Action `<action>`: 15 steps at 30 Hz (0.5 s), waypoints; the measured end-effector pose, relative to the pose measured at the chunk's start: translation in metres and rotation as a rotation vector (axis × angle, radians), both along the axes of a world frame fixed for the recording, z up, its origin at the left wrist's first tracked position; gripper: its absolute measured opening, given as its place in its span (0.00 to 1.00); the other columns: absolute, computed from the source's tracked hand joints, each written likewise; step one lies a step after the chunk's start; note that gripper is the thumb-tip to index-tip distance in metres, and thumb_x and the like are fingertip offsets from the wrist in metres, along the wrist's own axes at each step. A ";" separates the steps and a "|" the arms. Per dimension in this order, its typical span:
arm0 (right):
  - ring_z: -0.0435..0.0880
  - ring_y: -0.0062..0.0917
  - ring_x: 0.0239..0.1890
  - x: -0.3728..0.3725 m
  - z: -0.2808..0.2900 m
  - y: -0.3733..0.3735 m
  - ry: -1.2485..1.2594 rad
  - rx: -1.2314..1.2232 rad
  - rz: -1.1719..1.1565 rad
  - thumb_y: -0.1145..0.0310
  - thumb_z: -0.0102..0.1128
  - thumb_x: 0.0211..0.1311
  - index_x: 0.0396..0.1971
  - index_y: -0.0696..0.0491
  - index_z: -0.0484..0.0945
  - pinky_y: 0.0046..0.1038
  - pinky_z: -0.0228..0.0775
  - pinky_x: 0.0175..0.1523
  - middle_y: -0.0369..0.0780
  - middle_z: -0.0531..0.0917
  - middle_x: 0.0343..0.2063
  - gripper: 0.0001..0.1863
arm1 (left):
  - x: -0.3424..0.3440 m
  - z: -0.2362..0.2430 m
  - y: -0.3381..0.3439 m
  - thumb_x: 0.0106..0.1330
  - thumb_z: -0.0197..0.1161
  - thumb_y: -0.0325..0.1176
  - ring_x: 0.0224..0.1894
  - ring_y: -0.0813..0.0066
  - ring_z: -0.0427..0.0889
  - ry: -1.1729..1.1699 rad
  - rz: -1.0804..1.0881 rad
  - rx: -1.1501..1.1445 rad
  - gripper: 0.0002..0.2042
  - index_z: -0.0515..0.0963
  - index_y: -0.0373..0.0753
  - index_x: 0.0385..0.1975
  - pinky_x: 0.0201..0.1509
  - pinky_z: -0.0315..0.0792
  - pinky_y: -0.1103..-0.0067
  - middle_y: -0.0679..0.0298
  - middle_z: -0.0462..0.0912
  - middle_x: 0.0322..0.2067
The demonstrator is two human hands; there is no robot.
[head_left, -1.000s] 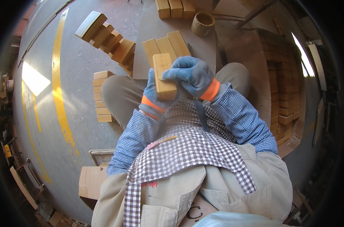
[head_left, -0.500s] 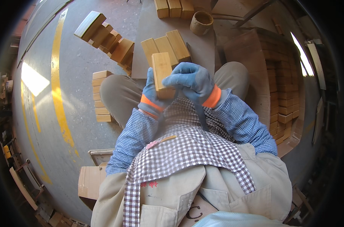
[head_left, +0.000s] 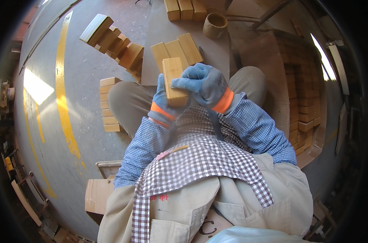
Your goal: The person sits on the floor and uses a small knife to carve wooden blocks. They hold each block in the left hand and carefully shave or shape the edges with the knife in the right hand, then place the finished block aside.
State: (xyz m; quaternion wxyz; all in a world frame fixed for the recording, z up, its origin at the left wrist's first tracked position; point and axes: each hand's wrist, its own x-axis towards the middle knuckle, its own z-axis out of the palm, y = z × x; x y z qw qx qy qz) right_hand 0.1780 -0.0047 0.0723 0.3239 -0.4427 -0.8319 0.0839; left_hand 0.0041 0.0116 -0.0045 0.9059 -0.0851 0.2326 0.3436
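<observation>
A smooth, light-wood block [head_left: 172, 69], rectangular and box-like, is tilted up in front of my lap. My left hand [head_left: 162, 96], in a blue glove with an orange cuff, grips it from the left and below, the thumb along its side. My right hand [head_left: 208, 84], gloved alike, lies over the block's right side with bent fingers, the index fingertip pressed on its upper face. Whether anything small is pinched under those fingers is hidden. Just beyond, three similar blocks [head_left: 176, 50] lie side by side on a grey-brown work surface [head_left: 216, 52].
Farther back are three more blocks [head_left: 185, 9] and a round brown pot [head_left: 214, 32]. Wooden blocks form a leaning row [head_left: 131, 56] at left and a stack [head_left: 110, 106] beside my left knee. A cardboard box [head_left: 269, 77] at right holds many stacked blocks.
My right hand has shifted slightly, its index finger sliding a little up and left on the block. The left hand's hold looks the same.
</observation>
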 end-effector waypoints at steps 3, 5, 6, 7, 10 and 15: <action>0.82 0.26 0.34 0.001 0.002 -0.007 0.000 0.019 0.022 0.73 0.68 0.50 0.41 0.44 0.85 0.26 0.80 0.40 0.32 0.82 0.32 0.16 | -0.002 -0.003 -0.001 0.63 0.61 0.59 0.52 0.62 0.77 -0.024 -0.012 0.008 0.33 0.67 0.41 0.60 0.58 0.74 0.65 0.57 0.76 0.51; 0.82 0.27 0.35 0.002 0.002 -0.009 0.073 -0.055 0.055 0.71 0.69 0.50 0.39 0.44 0.85 0.27 0.80 0.39 0.33 0.83 0.31 0.14 | -0.004 -0.006 -0.002 0.63 0.61 0.59 0.51 0.62 0.77 -0.069 -0.020 0.008 0.33 0.68 0.41 0.60 0.57 0.74 0.65 0.57 0.76 0.51; 0.83 0.28 0.35 0.002 0.001 -0.007 0.181 -0.106 0.032 0.72 0.68 0.51 0.39 0.44 0.85 0.27 0.80 0.40 0.34 0.82 0.31 0.14 | -0.005 -0.008 -0.001 0.63 0.61 0.59 0.51 0.62 0.77 -0.112 -0.025 0.001 0.33 0.68 0.42 0.59 0.57 0.74 0.66 0.58 0.76 0.51; 0.83 0.28 0.36 0.001 -0.002 -0.004 0.290 -0.156 0.012 0.73 0.67 0.52 0.40 0.45 0.85 0.28 0.80 0.41 0.34 0.82 0.31 0.14 | -0.004 -0.008 0.001 0.63 0.61 0.60 0.51 0.62 0.77 -0.154 -0.033 0.013 0.33 0.68 0.42 0.59 0.57 0.74 0.66 0.58 0.77 0.50; 0.83 0.30 0.37 -0.004 -0.007 0.007 0.315 -0.220 -0.151 0.74 0.65 0.54 0.42 0.45 0.85 0.29 0.80 0.43 0.35 0.82 0.33 0.14 | -0.001 -0.005 0.003 0.63 0.60 0.60 0.51 0.63 0.78 0.020 0.011 -0.075 0.32 0.69 0.43 0.59 0.57 0.74 0.66 0.59 0.77 0.51; 0.83 0.31 0.38 -0.014 -0.004 0.001 0.214 -0.249 -0.056 0.73 0.65 0.55 0.42 0.44 0.85 0.28 0.79 0.45 0.36 0.82 0.34 0.14 | 0.001 0.009 -0.011 0.65 0.58 0.60 0.52 0.64 0.77 0.273 0.006 0.202 0.30 0.70 0.44 0.58 0.59 0.72 0.65 0.59 0.77 0.51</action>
